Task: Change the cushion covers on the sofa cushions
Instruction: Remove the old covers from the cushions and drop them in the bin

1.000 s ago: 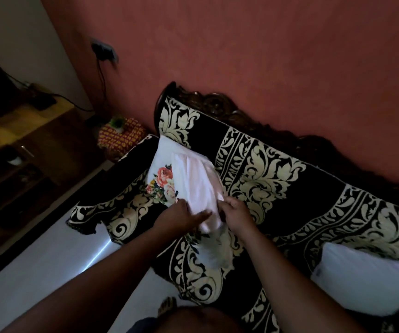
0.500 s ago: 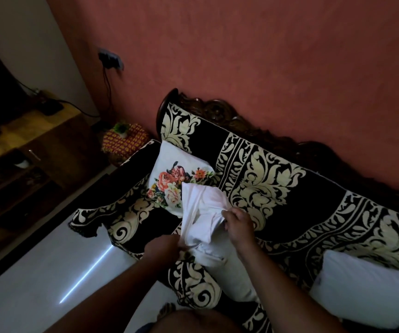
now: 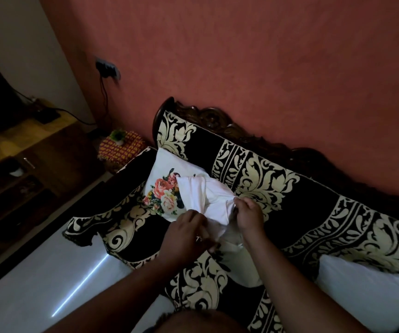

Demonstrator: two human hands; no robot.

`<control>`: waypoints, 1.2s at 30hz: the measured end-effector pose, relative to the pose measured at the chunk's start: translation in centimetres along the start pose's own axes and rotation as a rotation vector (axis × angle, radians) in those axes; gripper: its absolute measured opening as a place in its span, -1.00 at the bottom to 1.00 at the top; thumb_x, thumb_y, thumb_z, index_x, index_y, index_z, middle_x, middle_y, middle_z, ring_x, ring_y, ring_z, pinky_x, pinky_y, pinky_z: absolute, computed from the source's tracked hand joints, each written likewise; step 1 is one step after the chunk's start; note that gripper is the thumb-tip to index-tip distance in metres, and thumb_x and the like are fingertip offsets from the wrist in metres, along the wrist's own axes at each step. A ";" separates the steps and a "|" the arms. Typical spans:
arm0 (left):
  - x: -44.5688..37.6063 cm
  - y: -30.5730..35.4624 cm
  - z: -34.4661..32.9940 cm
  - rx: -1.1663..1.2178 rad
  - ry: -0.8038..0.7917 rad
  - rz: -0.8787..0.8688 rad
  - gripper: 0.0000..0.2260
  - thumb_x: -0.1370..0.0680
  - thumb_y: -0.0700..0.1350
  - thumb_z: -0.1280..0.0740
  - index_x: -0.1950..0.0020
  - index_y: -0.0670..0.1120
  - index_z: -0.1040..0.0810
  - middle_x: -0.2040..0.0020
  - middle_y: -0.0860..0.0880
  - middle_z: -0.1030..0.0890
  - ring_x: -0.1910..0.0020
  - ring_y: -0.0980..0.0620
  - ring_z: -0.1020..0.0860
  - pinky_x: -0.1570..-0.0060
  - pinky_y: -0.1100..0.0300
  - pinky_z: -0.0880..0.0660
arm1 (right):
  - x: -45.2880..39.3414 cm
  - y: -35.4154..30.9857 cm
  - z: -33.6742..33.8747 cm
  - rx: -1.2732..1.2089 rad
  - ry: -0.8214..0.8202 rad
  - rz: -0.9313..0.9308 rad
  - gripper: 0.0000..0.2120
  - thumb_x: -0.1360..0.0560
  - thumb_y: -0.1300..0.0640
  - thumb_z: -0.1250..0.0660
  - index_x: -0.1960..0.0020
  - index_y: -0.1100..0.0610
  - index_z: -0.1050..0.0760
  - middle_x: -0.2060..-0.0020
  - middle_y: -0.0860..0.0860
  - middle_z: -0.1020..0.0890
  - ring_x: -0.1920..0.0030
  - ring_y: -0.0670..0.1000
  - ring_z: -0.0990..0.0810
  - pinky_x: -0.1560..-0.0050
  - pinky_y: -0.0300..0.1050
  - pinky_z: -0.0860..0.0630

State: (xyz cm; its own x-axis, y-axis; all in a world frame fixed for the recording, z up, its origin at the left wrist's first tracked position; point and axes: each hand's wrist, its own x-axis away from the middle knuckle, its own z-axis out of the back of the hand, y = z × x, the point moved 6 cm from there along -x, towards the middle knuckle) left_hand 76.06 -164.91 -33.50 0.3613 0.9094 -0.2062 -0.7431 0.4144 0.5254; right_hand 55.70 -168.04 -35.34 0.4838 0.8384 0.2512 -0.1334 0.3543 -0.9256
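Observation:
A white cushion cover [image 3: 214, 200] is bunched up over a plain cushion [image 3: 240, 263] on the sofa seat. My left hand [image 3: 186, 233] grips the cover's near edge. My right hand [image 3: 248, 213] pinches the cover's right side. Behind them a cushion with a rose print [image 3: 167, 186] leans in the sofa's left corner. The sofa [image 3: 313, 212] wears a black throw with cream leaf patterns.
A bare white cushion [image 3: 371, 292] lies on the seat at the right. A small table with a red-yellow cloth and a little plant [image 3: 119, 146] stands left of the sofa. A wooden cabinet [image 3: 25, 169] runs along the left wall. White floor [image 3: 37, 284] lies in front.
My left hand has moved up and right, back onto the cover. The bunched cover has shifted up over the rose-print cushion's right side. My right hand keeps its pinch.

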 end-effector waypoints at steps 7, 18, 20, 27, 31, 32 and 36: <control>0.1 0.6 -0.5 -0.296 0.004 -0.038 -0.60 -0.49 0.22 -0.32 -0.31 0.18 -0.45 -0.22 0.06 -0.46 -0.20 -0.03 -0.46 -0.07 0.01 -0.41 | -1.0 -1.4 0.1 -0.047 -0.046 -0.070 -0.79 -0.50 0.13 -0.38 0.31 0.09 -0.54 0.38 0.04 -0.57 0.32 0.04 -0.51 0.22 -0.11 -0.40; -2.1 -1.0 1.0 -0.252 0.082 0.052 -0.54 -0.54 0.31 -0.23 -0.32 0.06 -0.43 -0.29 0.05 -0.46 -0.28 -0.04 -0.42 -0.17 -0.04 -0.38 | -1.5 -3.1 -0.9 -0.041 -0.291 -0.041 -0.78 -0.60 0.07 -0.34 0.20 0.08 -0.57 0.27 -0.02 -0.60 0.14 0.00 -0.55 0.02 -0.07 -0.44; -2.8 -1.3 1.5 -0.042 0.140 0.197 -0.36 -0.52 0.38 -0.24 -0.45 0.01 -0.32 -0.41 -0.04 -0.37 -0.36 -0.07 -0.38 -0.23 -0.06 -0.44 | -1.2 -3.3 -1.1 -0.025 -0.321 -0.014 -0.77 -0.60 0.05 -0.33 0.20 0.10 -0.56 0.26 -0.02 -0.61 0.13 0.02 -0.56 0.02 -0.07 -0.45; -7.1 -3.1 1.3 0.256 -0.095 0.378 -0.14 -0.26 0.33 -0.57 -0.41 0.03 -0.31 -0.23 0.02 -0.57 -0.11 0.03 -0.58 -0.04 0.08 -0.57 | 0.5 -3.9 -1.2 0.023 -0.457 0.064 -0.69 -0.63 0.07 -0.27 0.10 0.33 -0.47 0.26 0.10 -0.47 0.22 -0.02 -0.45 0.16 -0.14 -0.33; -7.2 -1.9 1.3 -0.008 -0.141 0.242 -0.45 -0.42 0.28 -0.47 -0.31 0.07 -0.48 -0.10 0.02 -0.65 0.06 0.01 -0.60 0.13 0.20 -0.48 | 0.7 -3.5 -1.1 0.016 -0.461 0.081 -0.67 -0.63 0.16 -0.27 0.31 0.11 -0.37 0.41 -0.02 -0.40 0.37 -0.11 -0.39 0.32 -0.29 -0.32; -7.0 -1.5 1.0 -0.042 -0.145 0.219 -0.50 -0.45 0.28 -0.43 -0.29 0.09 -0.50 -0.10 0.02 -0.66 0.04 -0.01 -0.62 0.13 0.19 -0.49 | 0.4 -3.2 -1.0 0.033 -0.441 0.075 -0.66 -0.62 0.15 -0.28 0.32 0.10 -0.36 0.43 -0.03 -0.39 0.39 -0.11 -0.38 0.32 -0.25 -0.30; -6.2 -0.4 0.3 0.027 -0.053 0.093 -0.63 -0.46 0.28 -0.37 -0.10 0.05 -0.57 0.02 0.03 -0.66 0.09 -0.03 -0.62 0.17 0.11 -0.53 | -1.2 -2.3 0.3 0.134 -0.324 0.040 -0.58 -0.63 -0.10 -0.25 0.28 0.15 -0.52 0.39 0.00 -0.54 0.33 -0.05 -0.49 0.19 -0.12 -0.39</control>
State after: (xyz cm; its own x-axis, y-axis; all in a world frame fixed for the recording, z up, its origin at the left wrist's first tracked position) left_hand 74.31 -170.70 -32.25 0.3216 0.9402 -0.1120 -0.7598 0.3268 0.5621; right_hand 55.22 -169.71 -33.45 0.1796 0.9329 0.3123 -0.2696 0.3520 -0.8963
